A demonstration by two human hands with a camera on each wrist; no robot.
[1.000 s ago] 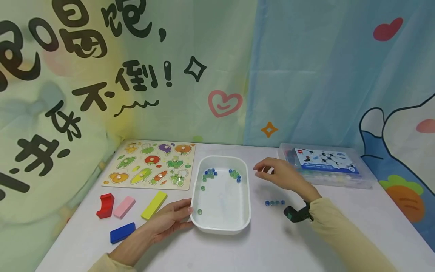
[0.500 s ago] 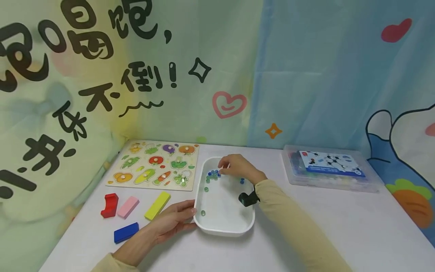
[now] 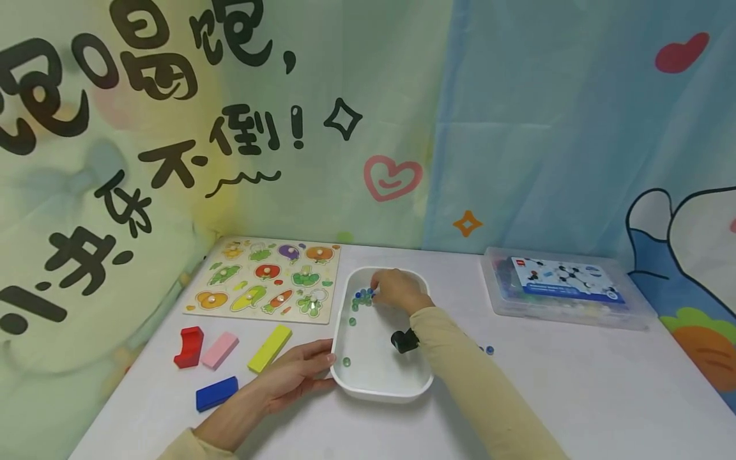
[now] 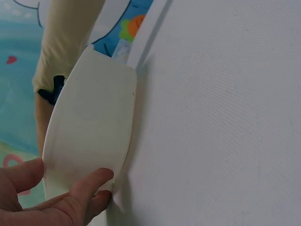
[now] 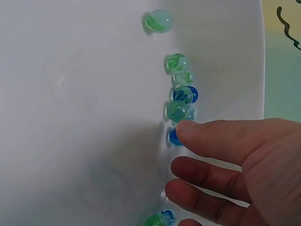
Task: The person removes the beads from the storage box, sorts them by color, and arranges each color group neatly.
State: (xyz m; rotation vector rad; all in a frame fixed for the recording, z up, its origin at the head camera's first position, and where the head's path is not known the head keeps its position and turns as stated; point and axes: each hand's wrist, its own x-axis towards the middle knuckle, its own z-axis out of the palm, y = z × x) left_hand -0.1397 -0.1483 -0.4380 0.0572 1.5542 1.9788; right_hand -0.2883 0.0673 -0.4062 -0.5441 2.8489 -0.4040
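Observation:
A white plastic basin [image 3: 382, 395] stands on the table with glass marbles inside. My left hand [image 3: 293, 377] grips its left side, thumb at the rim and fingers against the outer wall [image 4: 94, 113]. Reaching into the far part of the basin, my right hand [image 3: 397, 291] has its thumb on a blue marble [image 5: 174, 137]; the opposing fingertip is hidden. Beside it lies a cluster of green and blue marbles [image 3: 361, 299]. Single green marbles [image 3: 347, 362] lie nearer along the left wall. More marbles [image 5: 155, 220] show below the right fingers in the right wrist view.
Blue marbles [image 3: 489, 350] on the table are partly hidden by the right sleeve. A vegetable puzzle board [image 3: 261, 278] lies at the back left, before it red, pink, yellow and blue blocks [image 3: 216, 393]. A clear plastic case [image 3: 566, 287] lies at the back right.
My right hand has moved left, from beside the basin to the marble cluster inside it. The left hand keeps its hold on the basin. The head view has shifted slightly.

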